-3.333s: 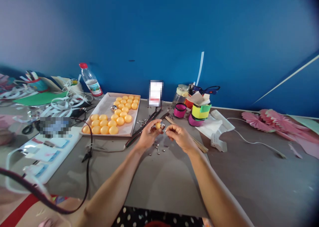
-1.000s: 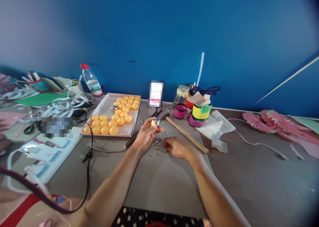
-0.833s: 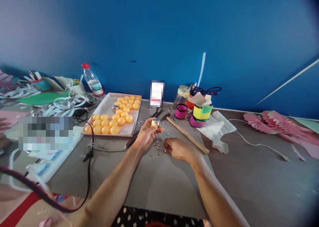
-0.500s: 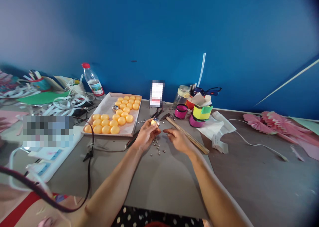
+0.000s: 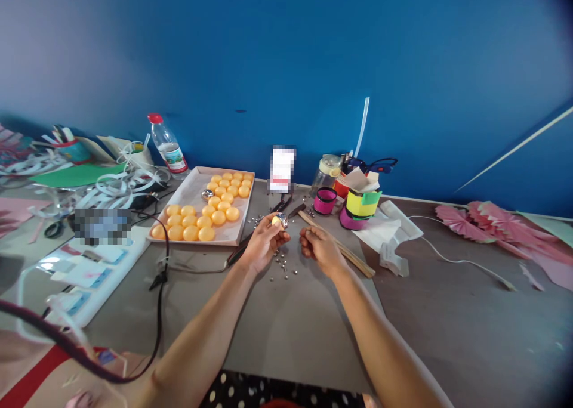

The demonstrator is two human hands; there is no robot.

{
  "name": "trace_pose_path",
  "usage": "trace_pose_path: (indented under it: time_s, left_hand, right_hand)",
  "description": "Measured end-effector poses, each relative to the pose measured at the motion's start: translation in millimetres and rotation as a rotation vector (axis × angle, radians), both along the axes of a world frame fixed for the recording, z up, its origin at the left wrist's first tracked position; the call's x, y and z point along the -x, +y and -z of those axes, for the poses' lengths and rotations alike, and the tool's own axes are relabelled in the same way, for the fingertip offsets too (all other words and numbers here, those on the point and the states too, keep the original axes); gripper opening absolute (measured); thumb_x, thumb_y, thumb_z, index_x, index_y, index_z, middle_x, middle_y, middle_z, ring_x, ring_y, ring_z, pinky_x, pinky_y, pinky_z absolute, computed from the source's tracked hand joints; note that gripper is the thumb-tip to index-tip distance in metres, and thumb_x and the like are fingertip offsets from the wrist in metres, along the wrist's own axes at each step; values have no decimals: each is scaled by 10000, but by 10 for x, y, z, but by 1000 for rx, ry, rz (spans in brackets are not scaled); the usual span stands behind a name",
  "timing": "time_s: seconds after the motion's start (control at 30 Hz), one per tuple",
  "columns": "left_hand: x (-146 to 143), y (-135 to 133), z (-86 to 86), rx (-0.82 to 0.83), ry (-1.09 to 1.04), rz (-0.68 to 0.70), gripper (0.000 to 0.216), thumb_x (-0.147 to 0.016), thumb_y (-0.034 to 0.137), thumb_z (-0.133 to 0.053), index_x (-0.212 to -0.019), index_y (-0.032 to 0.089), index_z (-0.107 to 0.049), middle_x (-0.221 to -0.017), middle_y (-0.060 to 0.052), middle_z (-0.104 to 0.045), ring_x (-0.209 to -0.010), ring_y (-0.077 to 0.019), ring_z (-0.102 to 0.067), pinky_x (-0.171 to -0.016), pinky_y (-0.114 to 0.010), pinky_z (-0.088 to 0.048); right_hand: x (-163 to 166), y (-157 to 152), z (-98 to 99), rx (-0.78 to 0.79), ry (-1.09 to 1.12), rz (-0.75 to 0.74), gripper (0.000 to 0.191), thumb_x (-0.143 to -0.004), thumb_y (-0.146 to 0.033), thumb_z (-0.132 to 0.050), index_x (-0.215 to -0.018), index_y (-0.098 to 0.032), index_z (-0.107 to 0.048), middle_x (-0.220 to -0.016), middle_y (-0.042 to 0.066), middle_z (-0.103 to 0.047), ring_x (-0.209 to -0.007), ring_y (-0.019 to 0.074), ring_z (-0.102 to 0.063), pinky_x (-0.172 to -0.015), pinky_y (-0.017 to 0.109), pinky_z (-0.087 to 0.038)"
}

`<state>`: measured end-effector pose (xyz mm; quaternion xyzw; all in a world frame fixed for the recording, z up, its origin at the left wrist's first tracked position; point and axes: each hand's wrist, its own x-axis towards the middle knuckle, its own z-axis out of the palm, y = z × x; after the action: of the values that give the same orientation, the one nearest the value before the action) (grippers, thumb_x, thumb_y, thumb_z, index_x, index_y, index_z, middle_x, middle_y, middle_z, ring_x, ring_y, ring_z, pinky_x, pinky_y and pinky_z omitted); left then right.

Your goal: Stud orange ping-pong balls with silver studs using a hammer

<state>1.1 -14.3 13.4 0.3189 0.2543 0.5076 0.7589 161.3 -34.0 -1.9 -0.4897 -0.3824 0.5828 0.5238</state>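
Note:
My left hand (image 5: 264,243) holds up a small yellow ball (image 5: 280,220) partly covered with shiny silver studs, gripped at the fingertips. My right hand (image 5: 319,247) is raised just right of it, fingers curled in a pinch around something too small to make out. Loose silver studs (image 5: 283,266) lie scattered on the grey mat (image 5: 286,324) below both hands. A shallow tray (image 5: 192,193) with several orange-yellow balls (image 5: 210,208) and one silver-studded ball (image 5: 206,194) stands to the left of my hands.
A wooden stick (image 5: 344,252) and a black-handled tool (image 5: 250,238) lie behind the hands. Paper rolls (image 5: 360,205), a jar (image 5: 326,170), a water bottle (image 5: 165,145), a black cable (image 5: 159,265), a power strip (image 5: 89,271) and pink paper fans (image 5: 487,220) surround the mat.
My right hand dropped to the studs on the mat, then rose again in a pinch close to the ball. The left hand kept the ball nearly still.

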Motion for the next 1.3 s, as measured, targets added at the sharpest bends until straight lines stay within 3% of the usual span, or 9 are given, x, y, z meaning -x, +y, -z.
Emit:
trace_pose_path:
  time_s: [0.23, 0.47, 0.63, 0.77, 1.1, 1.3]
  left_hand:
    - [3, -3, -17, 18, -11, 7, 407, -675, 267, -778, -1009, 186, -560, -849, 10, -608, -658, -89, -609, -715, -264, -505]
    - [12, 11, 11, 18, -12, 36, 414, -652, 239, -792, -997, 177, -572, -907, -22, -657, -702, -106, -629, -763, -289, -495]
    - [7, 11, 14, 6, -9, 53, 433, -635, 225, -802, -1002, 181, -575, -856, -6, -660, -723, -117, -638, -787, -298, -488]
    - [-7, 4, 22, -14, 34, 55, 447, -642, 235, -799, -1018, 180, -564, -868, -16, -668, -714, -122, -639, -770, -293, -485]
    - [-27, -3, 16, -52, -46, 35, 365, -668, 216, -780, -974, 165, -587, -859, -13, -648, -771, -124, -630, -832, -297, -468]
    - [-3, 0, 59, -12, -29, 59, 480, -722, 297, -741, -1154, 245, -539, -878, -5, -663, -765, -140, -650, -822, -336, -477]
  right_hand:
    - [-41, 31, -21, -5, 230, 74, 291, -568, -289, -741, -815, -169, -646, -662, -19, -611, -564, 119, -593, -562, 274, -461]
    - [16, -20, -80, -84, 124, 89, 257, -606, -320, -732, -808, -174, -672, -727, 11, -646, -520, 88, -523, -516, 256, -414]
    - [65, -64, -147, -155, 121, 64, 253, -637, -305, -707, -855, -204, -626, -669, -20, -614, -504, 89, -496, -530, 262, -405]
    - [108, -88, -160, -220, 73, 73, 176, -681, -316, -673, -782, -199, -590, -670, -29, -602, -524, 89, -503, -565, 260, -406]
    - [137, -88, -111, -228, -64, 36, 160, -688, -329, -654, -760, -199, -596, -573, -38, -557, -543, 112, -499, -582, 263, -390]
    - [143, -95, -125, -262, -66, 79, 154, -705, -339, -636, -769, -210, -582, -607, -29, -555, -553, 119, -495, -592, 273, -402]
